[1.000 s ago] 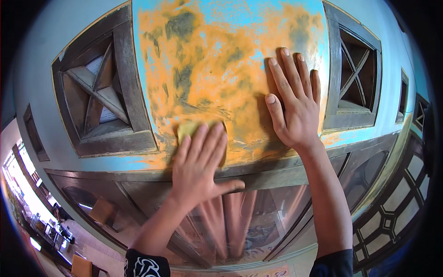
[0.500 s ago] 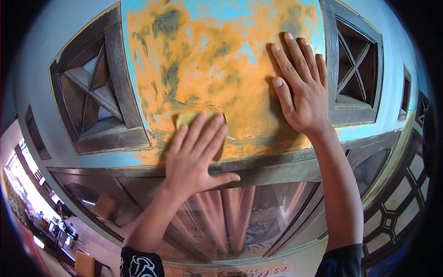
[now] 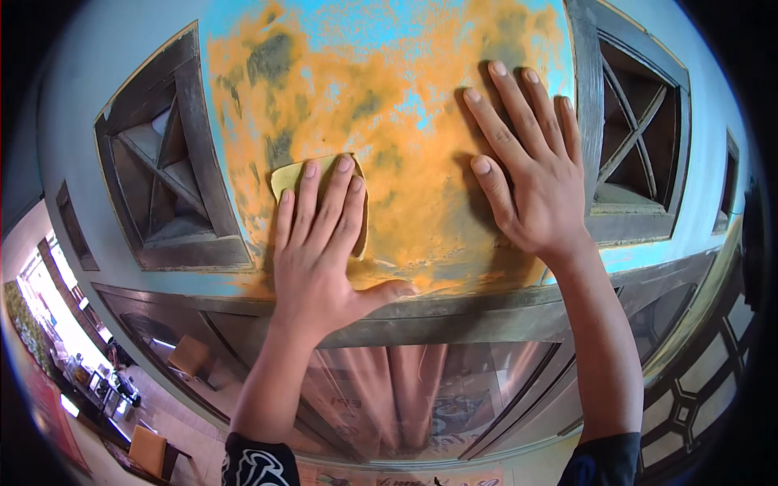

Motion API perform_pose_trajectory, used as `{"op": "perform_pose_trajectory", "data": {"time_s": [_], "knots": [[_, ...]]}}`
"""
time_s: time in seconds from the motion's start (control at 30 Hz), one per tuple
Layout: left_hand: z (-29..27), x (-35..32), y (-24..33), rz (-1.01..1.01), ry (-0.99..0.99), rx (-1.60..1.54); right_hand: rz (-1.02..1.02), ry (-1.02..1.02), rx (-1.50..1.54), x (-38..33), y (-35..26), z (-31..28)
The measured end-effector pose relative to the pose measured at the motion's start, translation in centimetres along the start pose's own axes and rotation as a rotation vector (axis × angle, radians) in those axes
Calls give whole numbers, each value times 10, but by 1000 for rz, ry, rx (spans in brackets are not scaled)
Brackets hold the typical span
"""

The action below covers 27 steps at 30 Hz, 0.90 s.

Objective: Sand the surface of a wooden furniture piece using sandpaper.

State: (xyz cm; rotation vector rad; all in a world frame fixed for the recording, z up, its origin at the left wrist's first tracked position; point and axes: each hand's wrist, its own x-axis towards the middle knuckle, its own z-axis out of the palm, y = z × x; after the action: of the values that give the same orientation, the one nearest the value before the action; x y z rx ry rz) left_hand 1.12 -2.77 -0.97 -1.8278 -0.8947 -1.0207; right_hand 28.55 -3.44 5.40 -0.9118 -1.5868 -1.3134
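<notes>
A piece of yellow sandpaper (image 3: 288,179) lies against the wall panel (image 3: 413,202), which is covered in patchy orange, blue and dark grey. Over it my left hand (image 3: 314,263) is pressed, fingers stretched along the sheet and thumb out to the right near the panel's lower edge. The palm and fingers hide much of the sheet. To the right, my right hand (image 3: 539,190) rests flat on the same panel with its fingers spread, holding nothing.
Dark wooden vent frames with crossed bars flank the panel, one on the left (image 3: 227,255) and one on the right (image 3: 585,105). Below runs a wooden beam (image 3: 478,316) above glass with pinkish curtains (image 3: 413,389) behind. A chair (image 3: 148,449) stands at the lower left.
My left hand has slid up and a little left across the panel with the sandpaper under its fingers. My right hand stays in place on the panel. The view has shifted slightly.
</notes>
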Motion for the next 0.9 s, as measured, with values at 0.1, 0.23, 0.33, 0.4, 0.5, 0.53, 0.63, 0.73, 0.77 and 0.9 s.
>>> {"op": "perform_pose_trajectory", "data": {"time_s": [0.1, 0.23, 0.33, 0.4, 0.5, 0.53, 0.63, 0.73, 0.77, 0.9], "knots": [[15, -41, 37, 22, -61, -56, 5, 21, 24, 0, -2, 0], [14, -33, 33, 56, -103, -7, 2, 17, 15, 0, -2, 1], [6, 0, 15, -14, -33, 41, 2, 25, 5, -2, -1, 2], [9, 1, 23, -46, 6, 58, 7, 27, 16, -2, -2, 1], [25, -39, 49, 90, -76, 33, 15, 40, 32, -1, -5, 3], [28, -44, 50, 172, -94, 37, 10, 47, 34, 0, -7, 5], [11, 10, 23, 77, 12, 11, 10, 39, 27, -2, -3, 4], [10, 17, 27, -28, 112, 14, -14, 55, 11, 0, 3, 5], [14, 5, 41, 22, 22, -24, -12, 57, 6, 3, 7, 5], [25, -21, 53, 146, -110, -44, -20, 104, -11, 12, 12, 7]]}}
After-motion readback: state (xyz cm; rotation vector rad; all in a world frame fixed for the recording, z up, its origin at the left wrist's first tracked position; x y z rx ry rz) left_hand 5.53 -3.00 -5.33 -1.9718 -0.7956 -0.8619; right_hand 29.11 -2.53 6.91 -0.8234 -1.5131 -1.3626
